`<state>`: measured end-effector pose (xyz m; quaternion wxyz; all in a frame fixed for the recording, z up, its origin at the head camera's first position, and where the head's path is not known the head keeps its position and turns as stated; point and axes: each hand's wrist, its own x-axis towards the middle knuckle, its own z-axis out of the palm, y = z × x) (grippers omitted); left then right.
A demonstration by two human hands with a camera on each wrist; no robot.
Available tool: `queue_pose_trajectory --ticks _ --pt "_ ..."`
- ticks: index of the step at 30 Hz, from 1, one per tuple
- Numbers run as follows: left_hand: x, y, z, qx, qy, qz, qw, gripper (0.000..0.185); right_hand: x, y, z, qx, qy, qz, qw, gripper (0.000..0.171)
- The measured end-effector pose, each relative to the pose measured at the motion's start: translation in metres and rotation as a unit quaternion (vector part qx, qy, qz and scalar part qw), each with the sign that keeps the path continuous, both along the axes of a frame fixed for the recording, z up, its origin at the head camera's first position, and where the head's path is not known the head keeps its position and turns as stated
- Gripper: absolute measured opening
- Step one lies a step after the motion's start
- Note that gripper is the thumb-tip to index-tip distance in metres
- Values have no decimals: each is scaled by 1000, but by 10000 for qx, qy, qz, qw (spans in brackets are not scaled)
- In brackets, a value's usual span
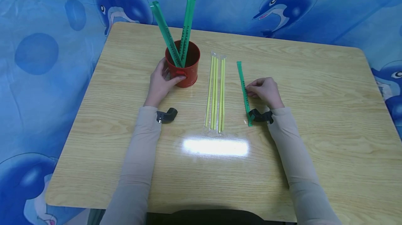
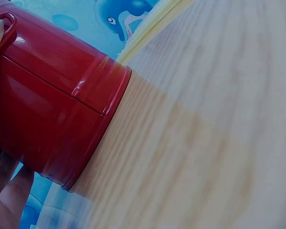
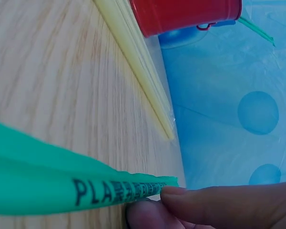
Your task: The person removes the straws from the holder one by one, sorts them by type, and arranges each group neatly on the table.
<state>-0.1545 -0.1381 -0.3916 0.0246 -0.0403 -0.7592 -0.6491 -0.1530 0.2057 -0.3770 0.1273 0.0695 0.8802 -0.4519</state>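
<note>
A red metal bucket [image 1: 187,78] stands upright on the table, with green-wrapped straws [image 1: 187,26] leaning out of its top. My left hand [image 1: 159,84] grips the bucket's near left side, the thumb at its small handle; the left wrist view shows the bucket's wall [image 2: 57,90] and fingers below it. My right hand [image 1: 265,90] pinches one green-wrapped straw [image 1: 243,85] near its middle. Dark lettering beginning "PLA" runs along that wrapper [image 3: 62,188] in the right wrist view. Whether the straw touches the table is unclear.
Between the bucket and my right hand lie several yellow straws [image 1: 215,92] in clear wrappers, side by side. The wooden table [image 1: 329,120] reflects a bright light near its front. Behind it hangs a blue dolphin-print sheet [image 1: 232,5].
</note>
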Motion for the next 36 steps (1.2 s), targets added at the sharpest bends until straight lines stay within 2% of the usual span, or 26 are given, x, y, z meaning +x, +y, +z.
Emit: queue_pose_trajectory --ticks 3,10,12,15,19,28,36 --pt "1 0 3 34 -55 -23 10000 78 1 -1 0 36 4 23 10000 22" --pt "12 4 26 -12 -141 -63 9999 75 4 -1 6 96 47 45 9999 23" --pt "11 4 23 27 -138 -62 9999 76 4 -2 8 115 126 49 9998 22" --pt "6 2 13 82 -114 -53 9999 77 4 -5 13 69 342 86 9994 22" --pt "0 -1 0 28 -77 -30 10000 79 3 -12 20 -213 746 106 9969 21" --pt "-1 -1 -3 106 -48 -52 9999 79 -6 -32 29 -1043 1269 -91 9864 19" --pt "-2 -2 -2 140 -48 -75 9999 79 -17 -54 40 -1387 1345 -109 9811 24"
